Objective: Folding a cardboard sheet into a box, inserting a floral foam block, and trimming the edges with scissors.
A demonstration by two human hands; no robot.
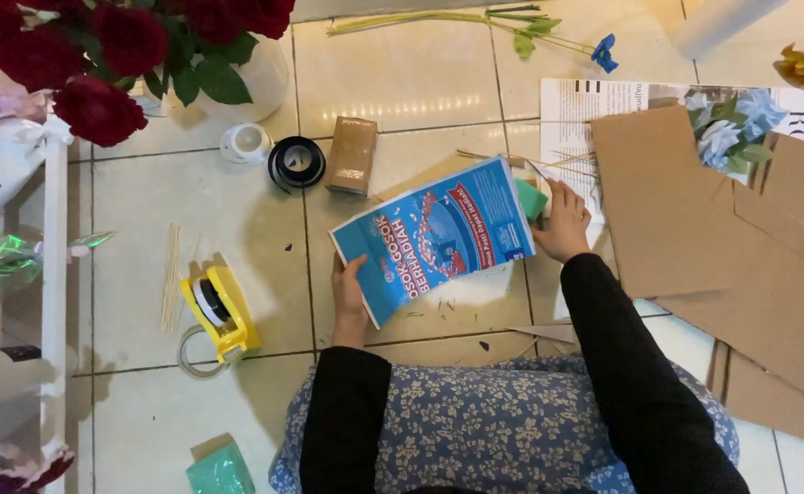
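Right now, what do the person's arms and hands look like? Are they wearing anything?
Both arms are covered by long, plain black sleeves that reach the wrists. The left hand and right hand are bare: no gloves, and no rings or watch that I can make out.

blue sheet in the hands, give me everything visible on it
The blue rectangular printed sheet looks like thin glossy paper or card, with red and white graphics and lettering on a blue ground. It is flat, uncreased, and rotated so its long side runs up to the right, held above the pale tiled floor. The left hand holds its lower left edge; the right hand holds its right edge. It partly hides a green block.
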